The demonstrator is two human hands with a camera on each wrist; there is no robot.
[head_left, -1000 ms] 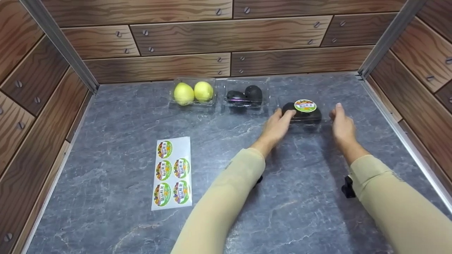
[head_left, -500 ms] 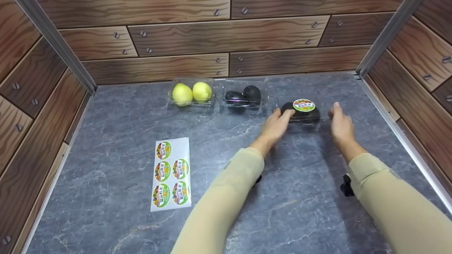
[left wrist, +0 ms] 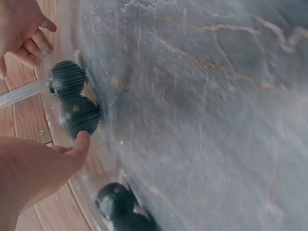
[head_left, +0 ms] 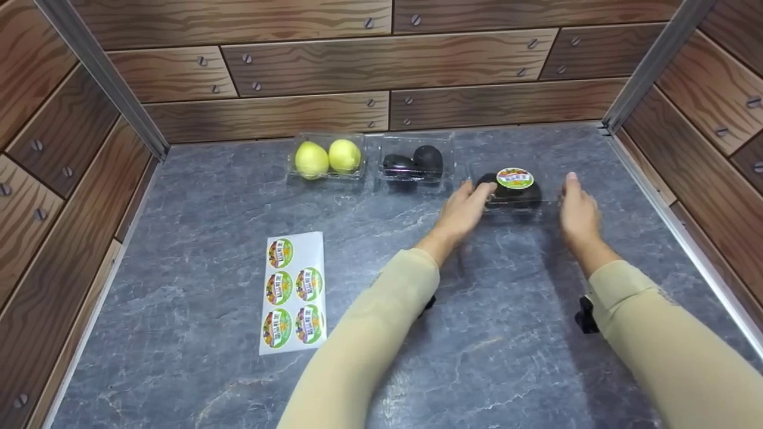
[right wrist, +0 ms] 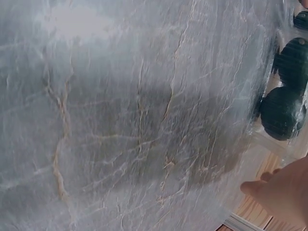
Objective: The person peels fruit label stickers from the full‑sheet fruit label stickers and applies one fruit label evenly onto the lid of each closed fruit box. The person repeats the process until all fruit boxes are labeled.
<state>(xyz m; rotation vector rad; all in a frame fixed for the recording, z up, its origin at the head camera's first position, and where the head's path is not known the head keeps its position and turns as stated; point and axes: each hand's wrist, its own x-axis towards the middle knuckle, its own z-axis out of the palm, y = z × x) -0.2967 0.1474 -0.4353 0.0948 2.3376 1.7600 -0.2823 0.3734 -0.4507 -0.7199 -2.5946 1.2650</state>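
Stickered clamshell (head_left: 514, 195) touching left grip (head_left: 464, 208), just beside right grip (head_left: 580, 211).

Tabletop (right wrist: 120, 125): grey, marbled, tan-veined; bright glare at upper left, darker shaded band across the middle; fills most of the view. Clear container (right wrist: 272, 143): at right edge, partly cut off. Two rounded dark green fruits (right wrist: 281, 113): inside it, touching or nearly so. Right hand (right wrist: 287, 195): lower right, thumb extended, just beside container; contact not determinable. Wood-grain panel (right wrist: 255, 218) and pale metal strip (right wrist: 239, 223): bottom right, strip along tabletop's edge.
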